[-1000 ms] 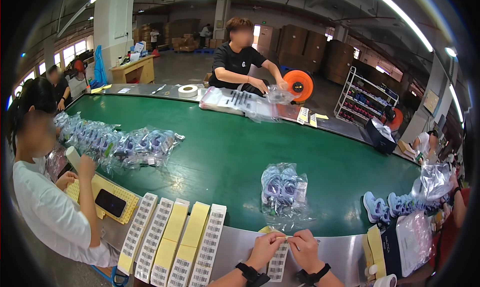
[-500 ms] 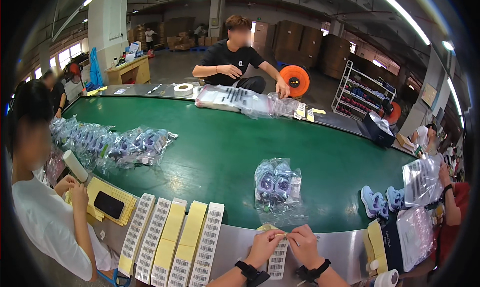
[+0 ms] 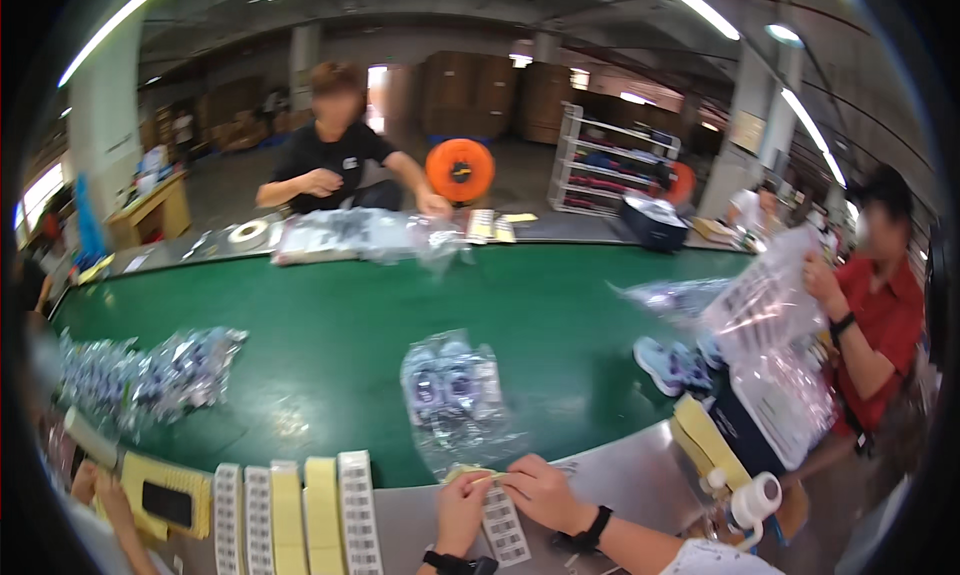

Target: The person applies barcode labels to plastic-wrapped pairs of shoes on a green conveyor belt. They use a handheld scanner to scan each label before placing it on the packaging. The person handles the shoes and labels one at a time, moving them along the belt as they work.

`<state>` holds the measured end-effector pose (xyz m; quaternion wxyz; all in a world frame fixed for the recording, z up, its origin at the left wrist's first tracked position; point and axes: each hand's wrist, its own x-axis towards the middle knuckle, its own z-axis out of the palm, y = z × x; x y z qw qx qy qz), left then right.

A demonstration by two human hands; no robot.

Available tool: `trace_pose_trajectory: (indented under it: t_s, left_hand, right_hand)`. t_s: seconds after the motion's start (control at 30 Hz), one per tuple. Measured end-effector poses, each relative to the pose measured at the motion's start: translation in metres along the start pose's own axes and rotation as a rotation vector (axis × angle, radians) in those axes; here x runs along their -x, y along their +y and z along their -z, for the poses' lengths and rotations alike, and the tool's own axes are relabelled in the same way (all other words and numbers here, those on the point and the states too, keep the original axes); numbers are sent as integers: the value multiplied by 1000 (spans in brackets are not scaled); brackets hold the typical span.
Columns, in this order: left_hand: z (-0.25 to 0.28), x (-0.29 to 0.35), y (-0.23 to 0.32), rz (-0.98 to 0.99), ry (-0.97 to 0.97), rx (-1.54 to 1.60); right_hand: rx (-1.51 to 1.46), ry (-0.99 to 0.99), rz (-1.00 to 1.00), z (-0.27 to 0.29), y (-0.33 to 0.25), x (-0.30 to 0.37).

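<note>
My left hand point(image 3: 462, 510) and my right hand point(image 3: 540, 493) meet at the near metal edge of the green belt, fingertips pinched together. Between them is the top end of a strip of barcode labels point(image 3: 506, 531), whose white lower part hangs toward me. Yellowish backing paper shows at the fingertips. Just beyond my hands, a clear plastic bag point(image 3: 470, 437) holding a pair of pale blue and purple shoes point(image 3: 444, 383) lies on the belt. Each wrist wears a dark band.
More label strips point(image 3: 358, 515) lie in a row at left, near a phone point(image 3: 167, 503) on yellow sheets. Bagged shoes point(image 3: 150, 375) cover the belt's left. At right, a person in red point(image 3: 870, 345) handles clear bags by loose shoes point(image 3: 672, 363); another person point(image 3: 335, 160) works across.
The view has swung right, shifting the scene leftward. My hands remain pinched at the strip. At right, the person in red lifts a clear bag, and another bag shows over the belt.
</note>
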<state>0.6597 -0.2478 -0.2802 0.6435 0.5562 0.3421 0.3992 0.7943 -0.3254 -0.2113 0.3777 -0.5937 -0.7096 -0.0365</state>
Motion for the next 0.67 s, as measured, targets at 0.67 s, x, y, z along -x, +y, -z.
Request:
trace_pose_trajectory:
  t_s: [0.67]
  left_hand:
    - [3, 7, 8, 143, -173, 145]
  right_hand:
    - [-181, -67, -268, 25, 6, -10]
